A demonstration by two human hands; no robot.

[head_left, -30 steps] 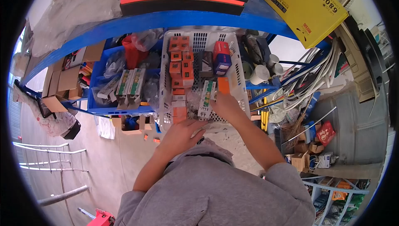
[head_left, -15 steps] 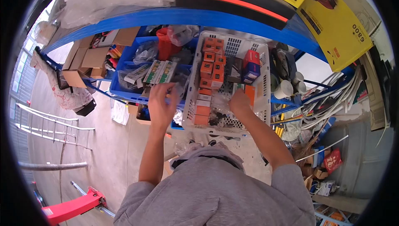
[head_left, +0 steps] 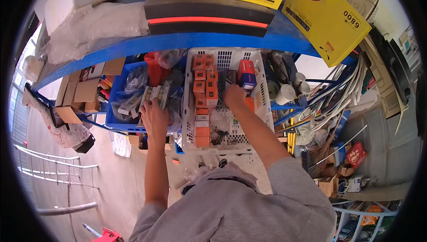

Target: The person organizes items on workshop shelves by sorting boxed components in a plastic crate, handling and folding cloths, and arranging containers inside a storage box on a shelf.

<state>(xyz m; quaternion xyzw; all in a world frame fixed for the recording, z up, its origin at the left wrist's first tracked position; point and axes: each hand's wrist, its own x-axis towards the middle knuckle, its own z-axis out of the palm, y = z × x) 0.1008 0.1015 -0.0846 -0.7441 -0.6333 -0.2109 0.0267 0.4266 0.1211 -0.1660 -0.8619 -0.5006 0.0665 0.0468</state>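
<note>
My left hand (head_left: 155,118) reaches over the green-and-white boxes (head_left: 156,93) in the blue bin (head_left: 116,91), its fingers apart and touching them. Inside the white basket (head_left: 266,108), my right hand (head_left: 234,95) is closed at the near end of a dark box (head_left: 229,76); what its fingers hold is hidden. A red-and-blue box (head_left: 246,75) stands just beyond it. Small orange boxes (head_left: 205,88) line the basket's left side. Clear plastic (head_left: 219,119) lies near the middle. Another orange box (head_left: 249,104) is partly behind my right forearm.
Above hangs a blue shelf edge (head_left: 187,41) with yellow boxes (head_left: 327,24) on it. An open cardboard box (head_left: 71,94) is at the left. White cups (head_left: 285,94) and coiled cables (head_left: 336,93) are at the right. A red tool part (head_left: 108,235) is at lower left.
My left hand has left the basket and come onto the green-and-white boxes in the bin. My right hand has moved deeper into the basket, toward the dark box. The view has shifted.
</note>
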